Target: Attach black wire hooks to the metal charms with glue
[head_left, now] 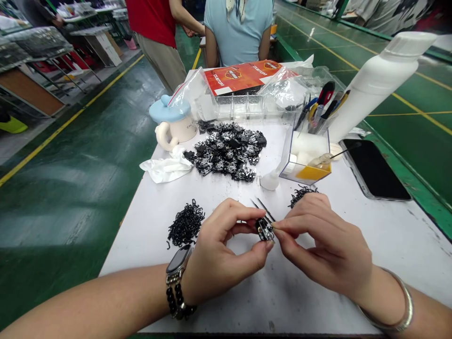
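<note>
My left hand (226, 240) pinches a small black-and-silver metal part (264, 229) between thumb and fingers, above the white table. My right hand (325, 240) is closed, its thumb and forefinger pressed together at the part's right edge. Whatever those fingertips grip is too small to make out. Two thin dark points, like tweezer tips (263, 207), show just behind the part; whether they are held or lie on the table is unclear. Left of my left hand is a heap of small black curved pieces (186, 225). A second heap of such pieces (302, 193) is partly hidden behind my right hand.
A large pile of black-and-silver parts (229, 150) lies mid-table, beside a crumpled tissue (167, 167) and a lidded mug (176, 122). Rightward stand a clear tool box (305, 155), a white bottle (381, 84) and a phone (376, 169). Two people are beyond the table.
</note>
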A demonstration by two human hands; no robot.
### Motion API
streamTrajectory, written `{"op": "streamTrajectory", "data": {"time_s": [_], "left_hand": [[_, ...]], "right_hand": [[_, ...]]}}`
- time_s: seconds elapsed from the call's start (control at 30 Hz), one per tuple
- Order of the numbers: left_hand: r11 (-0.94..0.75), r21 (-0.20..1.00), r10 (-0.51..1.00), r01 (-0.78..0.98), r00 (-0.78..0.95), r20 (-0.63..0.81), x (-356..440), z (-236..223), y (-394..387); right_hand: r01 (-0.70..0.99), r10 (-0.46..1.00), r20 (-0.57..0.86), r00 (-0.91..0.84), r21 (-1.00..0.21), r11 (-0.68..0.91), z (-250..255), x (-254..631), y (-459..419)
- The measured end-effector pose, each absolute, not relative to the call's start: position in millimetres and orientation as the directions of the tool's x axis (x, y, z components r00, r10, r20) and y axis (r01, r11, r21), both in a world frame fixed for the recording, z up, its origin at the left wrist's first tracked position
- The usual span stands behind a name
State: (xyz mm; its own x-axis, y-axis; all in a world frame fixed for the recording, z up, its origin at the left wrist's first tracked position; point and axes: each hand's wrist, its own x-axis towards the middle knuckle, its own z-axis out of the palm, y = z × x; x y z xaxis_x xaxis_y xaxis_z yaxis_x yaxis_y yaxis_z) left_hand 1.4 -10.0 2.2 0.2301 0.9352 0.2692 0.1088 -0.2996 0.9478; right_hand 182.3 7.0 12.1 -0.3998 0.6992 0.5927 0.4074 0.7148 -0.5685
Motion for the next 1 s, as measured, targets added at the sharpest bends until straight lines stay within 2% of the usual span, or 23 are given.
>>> {"op": "streamTrajectory", "data": {"time_s": [0.13, 0.3, 0.43, 0.57, 0.8, 1.0], "left_hand": [[-0.3, 0.947, 0.936, 0.118, 0.226, 0.269, 1, 3, -11], [-0.303, 0.945, 0.939, 0.123, 0.209, 0.274, 1, 0, -10], [-0.367, 0.924, 0.917, 0.109, 0.212, 0.339, 1, -4, -10], [-0.386, 0.915, 0.908, 0.118, 0.221, 0.355, 0, -6, -11], [-0.376, 0.919, 0.91, 0.118, 0.234, 0.342, -1, -8, -11], [-0.385, 0.913, 0.905, 0.138, 0.248, 0.344, 1, -10, -9]], "right_hand": [[0.371, 0.706, 0.594, -0.386, -0.601, 0.708, 10, 181, 7], [0.367, 0.759, 0.52, -0.391, -0.668, 0.647, 7, 180, 4], [0.377, 0.766, 0.507, -0.395, -0.671, 0.638, 8, 180, 2], [0.37, 0.739, 0.539, -0.404, -0.642, 0.671, 10, 181, 2], [0.44, 0.679, 0.577, -0.455, -0.518, 0.734, 13, 183, 4], [0.461, 0.681, 0.558, -0.474, -0.502, 0.732, 11, 184, 5]]}}
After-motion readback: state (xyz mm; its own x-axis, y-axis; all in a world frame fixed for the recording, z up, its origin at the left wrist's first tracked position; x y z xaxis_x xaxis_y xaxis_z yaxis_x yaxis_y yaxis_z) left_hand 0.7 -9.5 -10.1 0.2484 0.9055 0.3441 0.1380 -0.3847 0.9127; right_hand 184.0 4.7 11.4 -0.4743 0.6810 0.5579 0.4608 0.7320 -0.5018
